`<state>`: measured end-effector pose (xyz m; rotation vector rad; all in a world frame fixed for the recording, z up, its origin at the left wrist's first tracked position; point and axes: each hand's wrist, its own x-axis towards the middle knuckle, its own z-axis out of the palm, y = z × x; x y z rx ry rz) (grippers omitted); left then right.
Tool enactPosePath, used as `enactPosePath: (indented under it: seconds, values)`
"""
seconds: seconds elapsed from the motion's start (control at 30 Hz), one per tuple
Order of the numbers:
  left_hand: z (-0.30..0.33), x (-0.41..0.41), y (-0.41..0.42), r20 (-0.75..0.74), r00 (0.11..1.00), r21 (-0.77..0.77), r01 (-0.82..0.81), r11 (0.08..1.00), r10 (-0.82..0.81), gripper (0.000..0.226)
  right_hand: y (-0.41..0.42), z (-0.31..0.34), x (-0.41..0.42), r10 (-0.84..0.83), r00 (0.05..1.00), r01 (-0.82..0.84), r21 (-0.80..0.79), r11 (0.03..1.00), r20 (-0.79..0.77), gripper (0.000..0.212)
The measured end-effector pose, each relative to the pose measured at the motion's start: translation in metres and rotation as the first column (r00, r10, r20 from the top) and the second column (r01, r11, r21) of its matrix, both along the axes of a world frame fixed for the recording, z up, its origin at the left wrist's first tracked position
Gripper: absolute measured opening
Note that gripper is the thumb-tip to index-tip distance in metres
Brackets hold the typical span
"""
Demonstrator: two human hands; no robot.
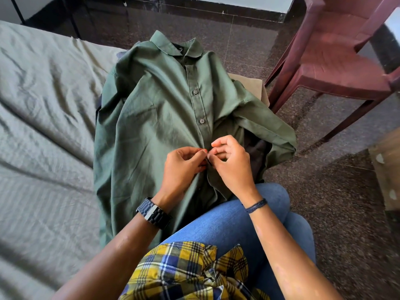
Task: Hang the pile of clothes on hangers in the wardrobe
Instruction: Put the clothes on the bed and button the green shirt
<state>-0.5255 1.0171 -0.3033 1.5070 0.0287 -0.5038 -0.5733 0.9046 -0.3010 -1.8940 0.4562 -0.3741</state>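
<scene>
In the head view I see a green shirt spread front side up, and I take it as my landmark. Its collar points away from the person, and its lower part hangs over the person's knee in blue jeans. The left part of the shirt lies on the edge of a bed with a grey-green sheet. Two buttons in the upper middle of the placket are visible and look closed.

At the lower part of the placket, both hands meet. The left hand has its fingers curled and pinches the edge of the shirt cloth. The right hand touches it from the other side; its thumb and first fingers pinch the placket at the same spot, and the other fingers are bent. The fingertips of the two hands touch each other. I cannot tell if a button is between them, because the fingers hide it.

The left wrist carries a dark watch, the right wrist a dark cord bracelet.

Under the right sleeve of the shirt some dark cloth shows. To the right of the shirt, on the dark speckled floor, stands a reddish plastic chair. Below the shirt, nearest to the camera, is the person's yellow and blue checked shirt.
</scene>
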Motion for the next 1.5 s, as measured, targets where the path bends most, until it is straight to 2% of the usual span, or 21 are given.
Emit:
enactPosePath:
  seconds: [0.2,0.37,0.47,0.53,0.6,0.67,0.7,0.73,0.8,0.83,0.87,0.93,1.0,1.07,1.17,1.23,1.3,1.37,1.5]
  values:
    - [-0.004,0.0,0.002,0.017,1.0,-0.005,-0.021,1.0,0.021,0.004,0.003,-0.003,0.005,-0.02,0.999,0.02,-0.004,1.0,-0.037,0.025]
    - [-0.011,0.002,0.001,0.054,0.998,0.01,-0.037,0.999,0.036,0.014,0.001,0.0,0.007,-0.002,0.998,0.009,0.116,0.993,-0.057,0.028]
    - [-0.011,0.002,0.002,-0.032,0.998,-0.124,-0.057,0.991,0.053,0.015,-0.002,0.002,0.011,0.035,0.995,-0.017,0.19,0.982,-0.095,0.028]
    - [-0.011,0.001,0.004,-0.12,0.991,-0.227,-0.087,0.97,0.061,0.017,-0.005,0.005,0.015,0.09,0.99,-0.046,0.352,0.935,-0.11,0.029]
    - [-0.011,0.001,0.005,-0.17,0.982,-0.28,-0.127,0.952,0.081,0.018,-0.006,0.008,0.019,0.117,0.988,-0.039,0.584,0.811,-0.097,0.029]
    - [-0.012,0.003,0.006,-0.135,0.985,-0.271,-0.141,0.952,0.107,0.018,-0.005,0.01,0.021,0.115,0.99,-0.022,0.72,0.694,-0.081,0.026]
    - [-0.011,0.005,0.006,-0.108,0.987,-0.264,-0.145,0.953,0.12,0.018,-0.005,0.009,0.022,0.126,0.989,-0.031,0.712,0.701,-0.081,0.024]
    - [-0.011,0.006,0.006,-0.091,0.987,-0.262,-0.153,0.953,0.134,0.019,-0.006,0.009,0.022,0.153,0.984,-0.058,0.644,0.763,-0.092,0.021]
    - [-0.009,0.011,0.005,-0.092,0.983,-0.271,-0.179,0.946,0.159,0.019,-0.008,0.01,0.019,0.242,0.955,-0.165,0.37,0.914,-0.173,0.025]
    - [-0.008,0.012,0.004,-0.101,0.98,-0.272,-0.192,0.943,0.171,0.019,-0.01,0.009,0.017,0.275,0.929,-0.229,0.199,0.953,-0.248,0.033]
    - [-0.007,0.014,0.003,-0.105,0.978,-0.267,-0.204,0.942,0.182,0.02,-0.011,0.007,0.014,0.291,0.904,-0.291,0.048,0.955,-0.313,0.038]
    - [-0.005,0.015,0.001,-0.106,0.975,-0.25,-0.214,0.944,0.193,0.02,-0.01,0.002,0.007,0.27,0.902,-0.322,-0.106,0.941,-0.337,0.024]
    - [-0.003,0.016,0.0,-0.108,0.973,-0.256,-0.224,0.94,0.203,0.02,-0.01,0.001,0.004,0.217,0.937,-0.248,-0.082,0.965,-0.274,0.007]
    - [-0.001,0.018,-0.001,-0.104,0.97,-0.277,-0.239,0.931,0.218,0.02,-0.013,0.004,0.007,0.169,0.965,-0.189,-0.084,0.978,-0.201,0.013]
    - [0.005,0.019,-0.001,-0.092,0.967,-0.302,-0.255,0.919,0.238,0.021,-0.013,0.018,0.012,0.264,0.946,-0.289,-0.124,0.949,-0.191,0.001]
    - [0.009,0.021,-0.002,-0.088,0.964,-0.31,-0.267,0.913,0.252,0.023,-0.01,0.02,0.011,0.351,0.9,-0.392,-0.124,0.912,-0.259,0.023]
    - [0.016,0.024,-0.004,-0.082,0.963,-0.329,-0.269,0.905,0.257,0.024,-0.008,0.018,0.01,0.358,0.891,-0.417,-0.194,0.888,-0.279,0.026]
    - [0.027,0.03,-0.009,-0.061,0.968,-0.358,-0.248,0.9,0.243,0.024,-0.009,0.017,0.014,0.285,0.94,-0.328,-0.268,0.906,-0.188,0.014]
    - [0.052,0.051,-0.022,0.054,0.966,-0.377,-0.213,0.901,0.251,0.023,-0.013,0.037,0.035,0.15,0.989,-0.143,-0.267,0.953,0.007,0.005]
